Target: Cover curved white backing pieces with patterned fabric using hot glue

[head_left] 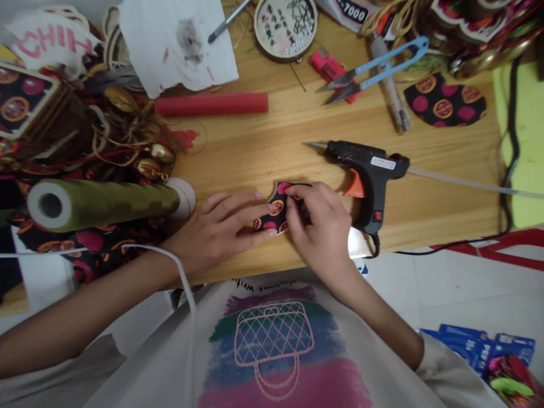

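A small black piece of fabric [277,208] with pink and orange round motifs lies on the wooden table near its front edge. My left hand [227,224] rests flat with fingers stretched out, its fingertips touching the left side of the piece. Over the right side, my right hand [318,218] is closed, thumb and fingers curled together at the fabric; part of the piece is hidden beneath it. A black hot glue gun [365,170] with an orange trigger lies just right of my right hand, its nozzle pointing left.
Blue thread snips [378,71] lie across a pink lighter [329,68] and a pen. A red stick [212,104] lies farther back. An olive roll [106,203] stands out at left, beside ornaments with gold bells [148,169]. A similar fabric cutout [446,102] lies at right, near a black cable [512,141].
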{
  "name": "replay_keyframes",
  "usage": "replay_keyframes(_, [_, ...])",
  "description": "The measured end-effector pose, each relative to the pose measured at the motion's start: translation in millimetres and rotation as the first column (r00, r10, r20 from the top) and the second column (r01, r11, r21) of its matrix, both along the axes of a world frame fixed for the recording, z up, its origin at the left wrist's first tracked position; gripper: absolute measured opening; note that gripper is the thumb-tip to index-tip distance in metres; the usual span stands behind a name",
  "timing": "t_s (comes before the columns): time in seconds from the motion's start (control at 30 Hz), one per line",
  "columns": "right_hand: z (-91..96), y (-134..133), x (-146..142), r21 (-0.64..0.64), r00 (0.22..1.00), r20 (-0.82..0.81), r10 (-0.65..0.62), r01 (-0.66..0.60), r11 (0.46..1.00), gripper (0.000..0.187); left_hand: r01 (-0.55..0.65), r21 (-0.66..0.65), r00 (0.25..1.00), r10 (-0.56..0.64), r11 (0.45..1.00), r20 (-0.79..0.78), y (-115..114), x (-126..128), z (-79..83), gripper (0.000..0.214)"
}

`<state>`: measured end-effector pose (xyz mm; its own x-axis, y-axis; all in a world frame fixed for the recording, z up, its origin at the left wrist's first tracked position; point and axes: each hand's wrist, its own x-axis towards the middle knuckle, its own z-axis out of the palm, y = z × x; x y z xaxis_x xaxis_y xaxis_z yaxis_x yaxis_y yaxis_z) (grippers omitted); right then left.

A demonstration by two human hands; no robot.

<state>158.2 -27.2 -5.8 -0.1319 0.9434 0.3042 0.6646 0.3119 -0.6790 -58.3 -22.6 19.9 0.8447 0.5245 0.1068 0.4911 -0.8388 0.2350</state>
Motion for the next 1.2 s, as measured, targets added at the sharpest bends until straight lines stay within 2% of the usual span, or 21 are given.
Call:
replay_keyframes(0.2, [-0.2,-0.3,-0.1,0.019,1.000,-0.009,0.000,0.000,1.000,0.013,0.028,0.116,1.000,-0.027,0.993,-0.012,-1.1,-0.7,-1.9,0.036])
replay_keyframes(0.37, [0.5,0.5,0.3,0.016,0.999,-0.035,0.007,-0.006,1.000,0.012,-0.063,0.052,0.998,0.064,0.997,0.000,-10.6,-5.6,-6.6,0.035])
replay_keyframes(0.5, [0.5,0.6,0.9,0.018,0.999,-0.049,0.012,-0.011,1.000,0.014,-0.025,0.030,0.999,0.026,0.999,-0.047,-18.4,-8.7,-8.8,0.050])
replay_keyframes(0.7, [-3.5,1.7,0.8,0.026,0.997,-0.067,0.023,-0.022,0.999,0.015,-0.022,-0.041,0.996,0.018,0.999,-0.086,-20.8,-11.7,-8.4,0.049])
replay_keyframes(0.8, [-3.3,2.2,-0.8,0.006,0.998,-0.056,0.024,-0.024,1.000,0.017,-0.016,0.007,0.998,0.017,1.000,-0.059,-21.3,-13.0,-11.8,0.049])
replay_keyframes(0.9, [5.6,-3.4,0.1,-0.045,0.998,-0.031,0.056,-0.058,0.997,0.021,-0.006,0.112,1.000,0.008,0.994,-0.013,-22.1,-12.5,-16.8,0.047])
replay_keyframes(0.97, [16.0,-12.2,5.7,-0.059,0.996,-0.009,0.089,-0.090,0.994,0.024,-0.017,0.140,1.000,0.016,0.990,0.010,-23.1,-11.3,-19.4,0.049])
replay_keyframes(1.03, [27.7,-22.6,19.5,-0.013,0.996,0.016,0.089,-0.089,0.996,0.024,-0.055,0.120,0.998,0.051,0.991,0.036,-24.8,-10.2,-21.2,0.049])
replay_keyframes(1.1, [39.6,-30.1,46.1,0.032,0.998,0.050,0.031,-0.033,0.999,0.022,-0.063,0.116,0.998,0.061,0.991,0.021,-27.0,-9.9,-23.1,0.047])
replay_keyframes(1.13, [45.6,-31.4,64.9,0.004,0.995,0.079,-0.058,0.058,0.998,0.022,-0.064,0.121,0.998,0.062,0.991,0.021,-28.0,-10.0,-24.2,0.045])
replay_keyframes(1.17, [51.9,-30.5,87.1,-0.042,0.965,0.157,-0.210,0.219,0.975,0.021,-0.062,0.128,0.998,0.059,0.990,0.028,-28.7,-10.2,-25.3,0.045])
replay_keyframes(1.2, [58.3,-27.7,112.0,-0.081,0.863,0.280,-0.420,0.458,0.885,0.023,-0.062,0.133,0.997,0.057,0.989,0.044,-29.2,-10.4,-26.4,0.044])
